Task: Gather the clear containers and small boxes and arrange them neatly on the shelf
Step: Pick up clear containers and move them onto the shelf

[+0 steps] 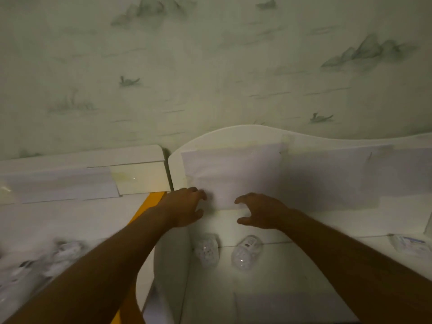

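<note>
Head view, looking down along two bare forearms that reach forward over a white shelf (268,272) standing against a wall (210,66) papered in pale green with faint mountains and birds. Both hands hang in the air above the shelf's back part, palms turned toward each other with a gap between them. Left hand (184,208): fingers loosely curled, thumb apart, grasping nothing. Right hand (261,211): fingers (240,199) spread and bent like a claw, thumb low, also grasping nothing. Each is released, though the fingertips of the left are blurred against the white sheet (233,174) of paper taped over the shelf's curved back panel.

Below the hands, on the shelf surface, stand two clear containers side by side with a small gap: the left clear container (207,252) close to the shelf's side wall, the right clear container (246,256) just beside it. Both look faceted and glinting; what they hold cannot be told.

At the far right edge lies a small box (408,244) with a bluish label, well apart from the containers. To the left, on a lower white worktop (70,218), a blurred heap of clear packets (46,260) sits under the left forearm. A yellow strip (149,204) runs diagonally between worktop and shelf.
</note>
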Available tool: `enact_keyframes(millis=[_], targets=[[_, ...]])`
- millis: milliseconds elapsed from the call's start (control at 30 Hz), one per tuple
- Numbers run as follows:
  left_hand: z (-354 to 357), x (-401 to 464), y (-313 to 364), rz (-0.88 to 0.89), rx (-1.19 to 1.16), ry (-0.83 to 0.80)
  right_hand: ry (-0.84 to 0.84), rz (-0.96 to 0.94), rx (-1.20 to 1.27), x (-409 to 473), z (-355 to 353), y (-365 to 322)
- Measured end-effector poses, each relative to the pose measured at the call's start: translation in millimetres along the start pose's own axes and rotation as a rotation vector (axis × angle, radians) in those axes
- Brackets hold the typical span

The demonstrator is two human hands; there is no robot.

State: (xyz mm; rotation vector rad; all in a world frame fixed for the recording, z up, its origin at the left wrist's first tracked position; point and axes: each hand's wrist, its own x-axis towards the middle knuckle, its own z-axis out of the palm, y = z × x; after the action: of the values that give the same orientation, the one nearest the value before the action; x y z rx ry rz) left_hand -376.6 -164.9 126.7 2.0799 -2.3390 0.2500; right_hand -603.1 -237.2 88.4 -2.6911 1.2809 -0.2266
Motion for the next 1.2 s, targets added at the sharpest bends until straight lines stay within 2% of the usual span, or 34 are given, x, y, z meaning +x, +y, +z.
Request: enact_keyframes(millis=[333,633,933,1200], targets=[[-26.0,-63.1,-47.0,-0.058,0.044,0.131,0.046,-0.069,-0.013,0.5,-28.6,-60.1],[-35.5,-158.8,-155.1,-0.146,0.038,0.127,0.075,-0.180,0.043,24.8,-33.1,-200.8],[-13.6,-276.4,-295.0,-0.253,0.043,0.026,-0.008,-0.253,-0.077,65.3,7.5,-363.6],[48.9,-335.7,-358.6,-0.310,-0.029,-0.073,-0.111,-0.270,-0.095,88.7,69.5,-436.0]])
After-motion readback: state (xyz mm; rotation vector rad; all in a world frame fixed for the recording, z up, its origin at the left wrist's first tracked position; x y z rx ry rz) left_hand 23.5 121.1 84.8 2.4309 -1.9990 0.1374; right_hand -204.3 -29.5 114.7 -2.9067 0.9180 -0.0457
